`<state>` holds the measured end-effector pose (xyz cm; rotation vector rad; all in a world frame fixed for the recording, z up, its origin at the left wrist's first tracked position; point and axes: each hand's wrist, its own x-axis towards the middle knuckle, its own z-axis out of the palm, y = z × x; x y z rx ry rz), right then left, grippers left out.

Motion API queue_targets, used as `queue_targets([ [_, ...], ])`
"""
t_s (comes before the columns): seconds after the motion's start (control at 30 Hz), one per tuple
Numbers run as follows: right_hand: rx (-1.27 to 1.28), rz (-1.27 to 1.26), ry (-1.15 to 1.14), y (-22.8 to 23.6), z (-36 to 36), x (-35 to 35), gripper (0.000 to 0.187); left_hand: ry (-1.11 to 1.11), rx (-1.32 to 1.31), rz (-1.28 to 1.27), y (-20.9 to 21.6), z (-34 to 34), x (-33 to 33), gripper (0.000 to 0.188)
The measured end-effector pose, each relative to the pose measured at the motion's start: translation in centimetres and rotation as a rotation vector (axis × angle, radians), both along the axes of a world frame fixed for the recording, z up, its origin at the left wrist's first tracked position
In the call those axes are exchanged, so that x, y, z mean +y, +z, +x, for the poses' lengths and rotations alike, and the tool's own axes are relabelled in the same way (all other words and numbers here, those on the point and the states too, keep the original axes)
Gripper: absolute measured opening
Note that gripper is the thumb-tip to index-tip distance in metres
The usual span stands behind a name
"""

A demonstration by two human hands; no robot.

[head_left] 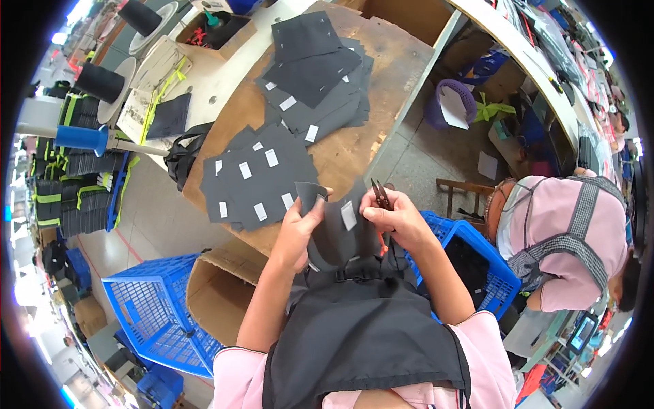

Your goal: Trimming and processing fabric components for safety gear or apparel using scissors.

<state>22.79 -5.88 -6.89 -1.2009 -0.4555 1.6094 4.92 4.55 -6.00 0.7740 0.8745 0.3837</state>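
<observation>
My left hand (300,228) is closed on the raised edge of a dark grey fabric piece (332,235), which hangs in front of my apron. A small white label (349,215) shows on that piece. In my closed right hand (398,221) is a pair of thread snips (381,195), dark blades pointing away from me and an orange part below the fingers. The right thumb lies close by the fabric's right edge; whether it also grips the cloth I cannot tell. Beyond my left hand, labelled grey pieces (255,174) lie overlapping on the wooden board (354,153).
Another pile of dark pieces (317,65) lies farther back. Blue crates (146,286) and a cardboard box (221,283) stand at left; another blue crate (501,273) is at right, near a person in pink (555,228). Black thread cones (102,82) stand at far left.
</observation>
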Motion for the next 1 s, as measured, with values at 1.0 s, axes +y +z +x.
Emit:
queue_targets([
  [1.0,-1.542,0.508,0.025,3.2,-1.4,0.1,0.027,-0.040,0.153,0.374,1.9,0.8,-0.6,0.026],
])
